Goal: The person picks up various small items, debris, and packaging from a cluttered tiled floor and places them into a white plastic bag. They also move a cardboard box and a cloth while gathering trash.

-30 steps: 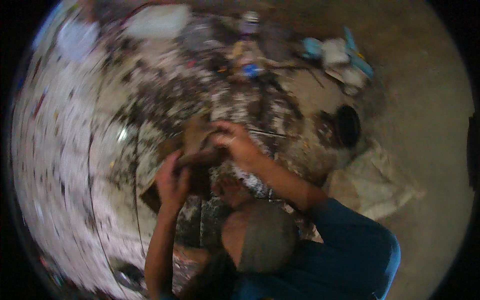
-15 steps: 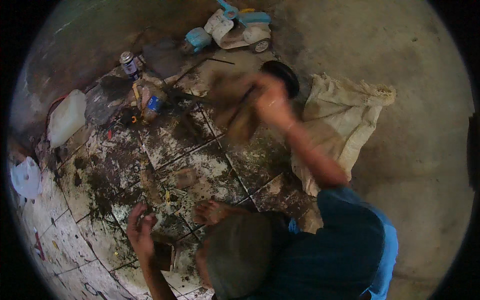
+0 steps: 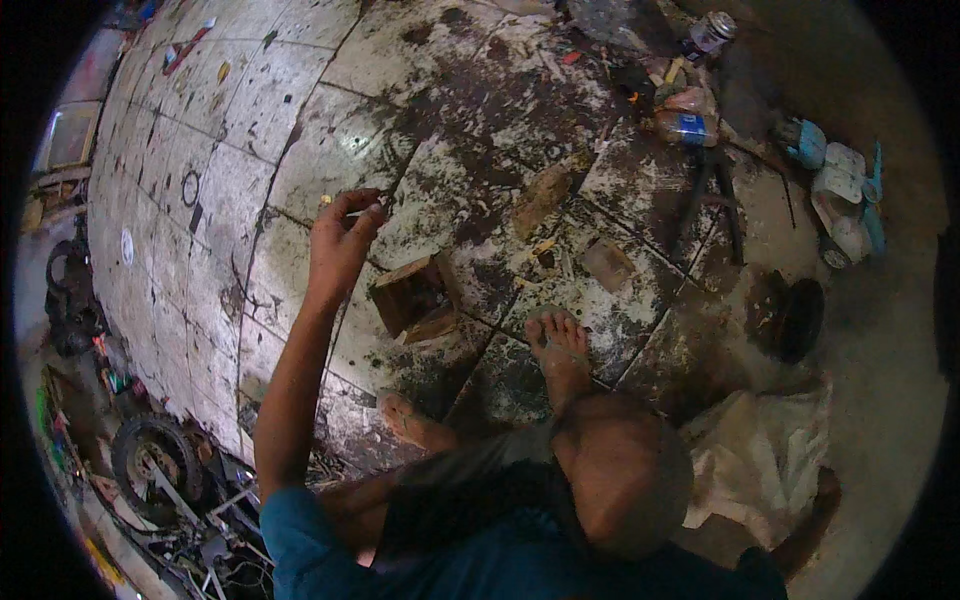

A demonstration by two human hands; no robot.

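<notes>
My left hand (image 3: 345, 240) hangs over the stained tiles at the left of centre, its fingers loosely bent and apart from the thumb, with nothing visible in it. Closest to it stands a small open brown box (image 3: 400, 300), just right of the wrist. My right hand (image 3: 828, 487) is low at the right, dark and beside the pale woven sack (image 3: 765, 450); its fingers do not show clearly. A brown flat piece (image 3: 610, 264) and a longer brown lump (image 3: 542, 200) lie on the tiles ahead of my feet.
At the far right are a plastic bottle with a blue label (image 3: 688, 127), a spray can (image 3: 710, 33), dark metal bars (image 3: 722, 205), a toy scooter (image 3: 843, 195) and a black round object (image 3: 800, 320). A wheel (image 3: 155, 465) and metal parts fill the lower left.
My view has swung left, so the floor items now appear farther right. My right hand, blurred over the tiles before, is now back beside the sack. My left hand's fingers are more bent.
</notes>
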